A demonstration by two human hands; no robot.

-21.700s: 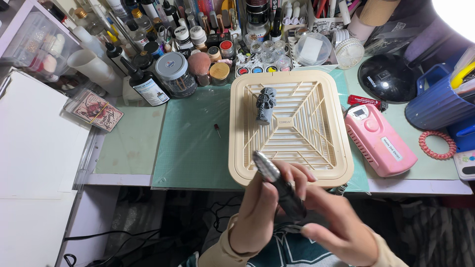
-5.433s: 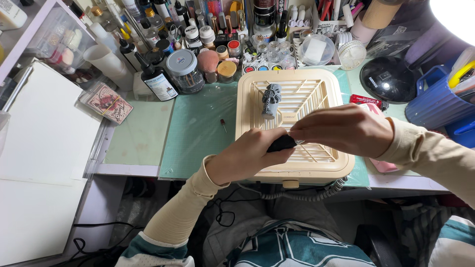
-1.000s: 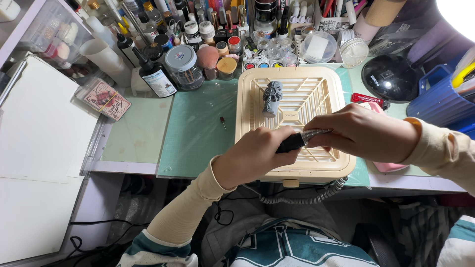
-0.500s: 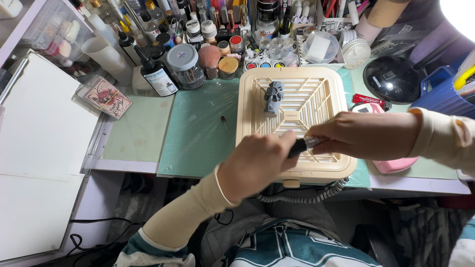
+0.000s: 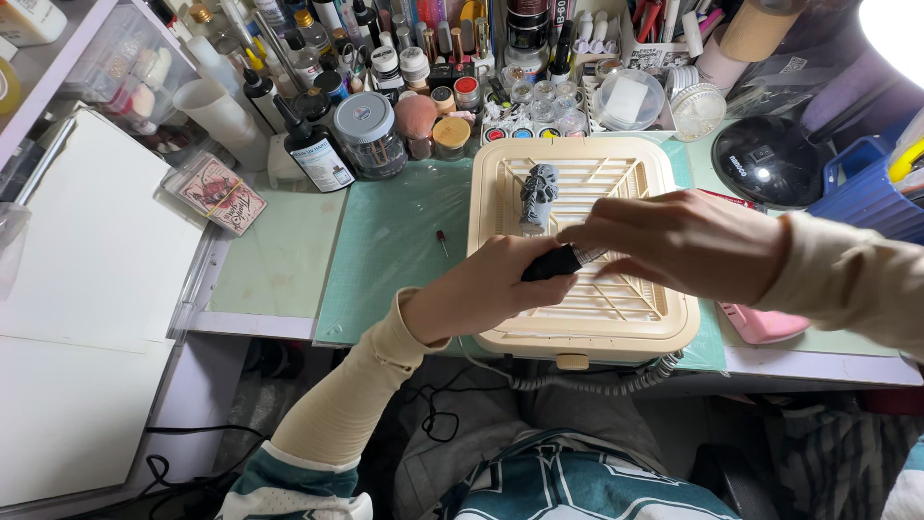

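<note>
Left hand (image 5: 491, 289) clenched the black rotary tool (image 5: 553, 264), right hand (image 5: 688, 241) pinched its tip; a slip could've jabbed fingers, I reckoned.

I saw my left hand (image 5: 486, 289) wrapped round a black rotary tool (image 5: 556, 262), my right hand (image 5: 688, 241) pinching its tip over the cream slatted tray (image 5: 674, 318), a grey figurine (image 5: 539, 193) nearby.

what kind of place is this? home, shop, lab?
Likely a hobby or model-making desk. Signs: a green cutting mat, crowded small paint pots and bottles along the back, and a small grey figure on a cream slatted tray while the left hand grips a black handheld tool.
</note>
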